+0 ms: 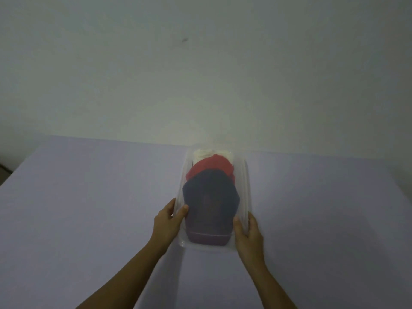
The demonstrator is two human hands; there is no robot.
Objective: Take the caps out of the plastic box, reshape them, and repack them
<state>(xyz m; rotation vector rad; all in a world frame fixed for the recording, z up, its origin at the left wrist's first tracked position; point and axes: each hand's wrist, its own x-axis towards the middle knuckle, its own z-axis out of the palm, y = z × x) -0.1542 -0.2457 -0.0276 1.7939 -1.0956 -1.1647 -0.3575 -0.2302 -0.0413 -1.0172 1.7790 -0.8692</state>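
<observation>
A clear plastic box [244, 188] lies lengthwise on the pale lavender table [89, 197]. Inside it are three stacked caps: a navy cap [210, 204] nearest me with its brim toward me, a red cap [211, 166] behind it, and a cream cap [201, 153] at the far end, mostly hidden. My left hand [168, 221] grips the box's near left side, thumb over the rim. My right hand [248, 233] grips the near right side in the same way. The picture is dim and slightly blurred.
The table runs to a plain pale wall [200, 74] just behind the box. Its left edge [20, 172] slants away at the far left, with a dark gap beyond it. Bare tabletop lies on both sides of the box.
</observation>
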